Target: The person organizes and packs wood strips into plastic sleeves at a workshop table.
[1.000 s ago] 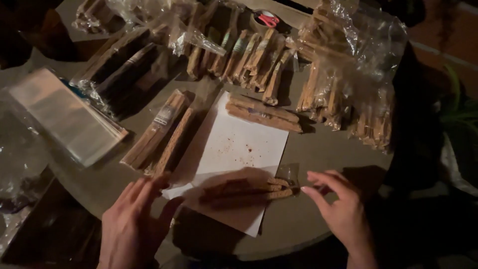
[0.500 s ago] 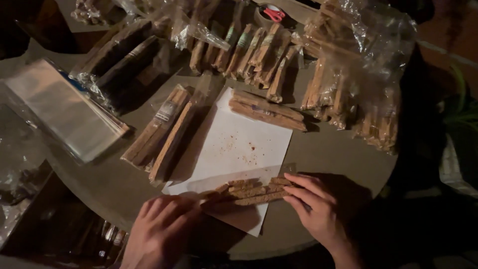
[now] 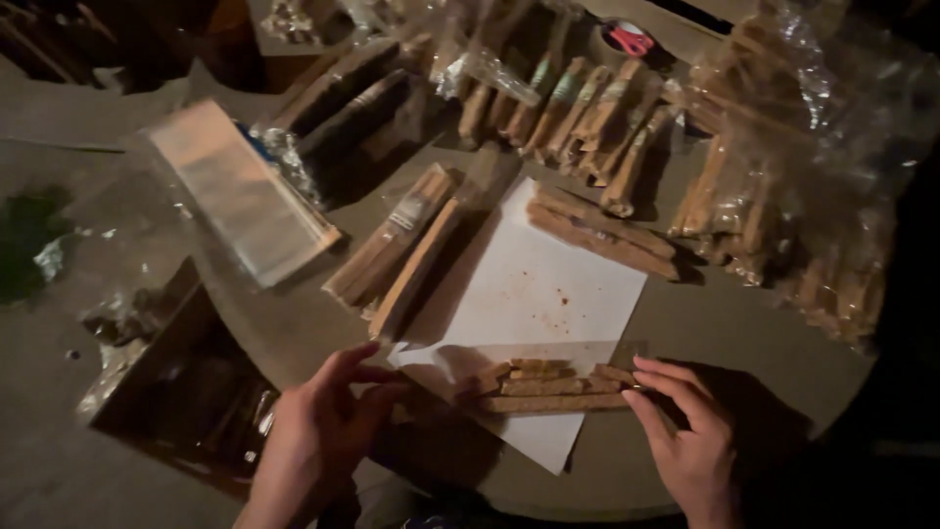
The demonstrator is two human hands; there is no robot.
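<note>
A small bundle of brown sticks [image 3: 553, 384] lies inside a clear plastic sleeve [image 3: 548, 355] on a white sheet of paper [image 3: 539, 294] near the round table's front edge. My right hand [image 3: 685, 431] touches the bundle's right end with its fingertips. My left hand [image 3: 328, 431] pinches the left end of the sleeve at the paper's corner. Two more brown sticks [image 3: 602, 235] lie at the far edge of the paper.
A stack of clear sleeves [image 3: 240, 201] lies at the left. Wrapped stick bundles [image 3: 397, 250] and several bagged ones [image 3: 578, 108] fill the back; more in clear bags [image 3: 783, 196] at the right. An open box [image 3: 186, 392] sits below the table's left edge [image 3: 284, 362].
The view has shifted a little. My left hand has moved up to the sleeve's left end, and my right hand has stayed at the bundle's right end.
</note>
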